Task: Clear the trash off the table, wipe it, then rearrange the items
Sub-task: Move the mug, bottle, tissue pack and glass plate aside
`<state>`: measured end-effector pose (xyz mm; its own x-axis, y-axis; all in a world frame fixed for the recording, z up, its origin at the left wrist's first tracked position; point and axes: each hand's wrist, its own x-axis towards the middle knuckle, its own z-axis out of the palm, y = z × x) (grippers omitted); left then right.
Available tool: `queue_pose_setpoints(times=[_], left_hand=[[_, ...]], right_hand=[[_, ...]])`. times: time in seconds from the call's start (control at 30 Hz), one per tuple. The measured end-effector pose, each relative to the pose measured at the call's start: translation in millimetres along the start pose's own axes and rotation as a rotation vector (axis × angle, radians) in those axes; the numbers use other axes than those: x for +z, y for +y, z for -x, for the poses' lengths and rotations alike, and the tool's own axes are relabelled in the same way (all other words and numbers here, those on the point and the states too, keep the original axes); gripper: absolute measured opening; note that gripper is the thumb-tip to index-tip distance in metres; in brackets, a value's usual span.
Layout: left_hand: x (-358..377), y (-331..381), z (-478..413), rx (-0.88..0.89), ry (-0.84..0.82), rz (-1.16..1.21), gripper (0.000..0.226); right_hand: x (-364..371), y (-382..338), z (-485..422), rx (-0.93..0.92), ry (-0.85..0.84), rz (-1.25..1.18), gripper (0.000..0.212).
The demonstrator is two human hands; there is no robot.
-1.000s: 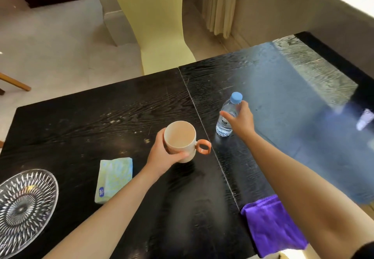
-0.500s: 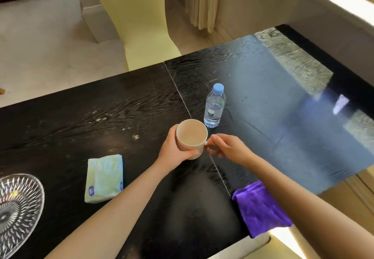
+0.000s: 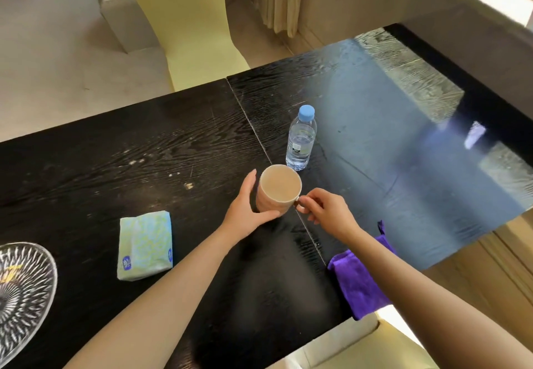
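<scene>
The left grip [image 3: 245,212] is curled around the mug [image 3: 279,186]. The right grip [image 3: 326,210] pinches the mug's handle [image 3: 296,203]. A water bottle [image 3: 301,140] stands upright on the worktop [image 3: 144,152], just behind the mug.

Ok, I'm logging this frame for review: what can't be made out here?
Head view:
Mug handle: covered by fingers of the right hand.
Glass plate: cut off by the left edge.
Purple cloth: partly under the right forearm.
Bottle label: too small to read.
</scene>
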<state>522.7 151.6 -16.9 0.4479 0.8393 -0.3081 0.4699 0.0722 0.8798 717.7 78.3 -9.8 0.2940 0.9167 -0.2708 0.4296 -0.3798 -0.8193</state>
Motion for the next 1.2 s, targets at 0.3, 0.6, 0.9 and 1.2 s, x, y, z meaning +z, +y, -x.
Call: queue_pose_setpoints(times=[0.3,0.6,0.9,1.2], left_hand=[[-87,-72,41,-0.271,0.443,-0.677,0.089],[-110,-125,78,-0.743,0.351,-0.677,0.100],[-110,-135,80,-0.745,0.394,-0.644,0.083],[-112,-135,83,-0.656,0.453,-0.616,0.057]], right_hand=[[20,23,-19,0.178,0.228,-0.057,0.032],[27,13,-30,0.227,0.208,-0.045,0.034],[21,12,-23,0.234,0.312,0.023,0.033],[5,17,-16,0.283,0.240,0.072,0.031]])
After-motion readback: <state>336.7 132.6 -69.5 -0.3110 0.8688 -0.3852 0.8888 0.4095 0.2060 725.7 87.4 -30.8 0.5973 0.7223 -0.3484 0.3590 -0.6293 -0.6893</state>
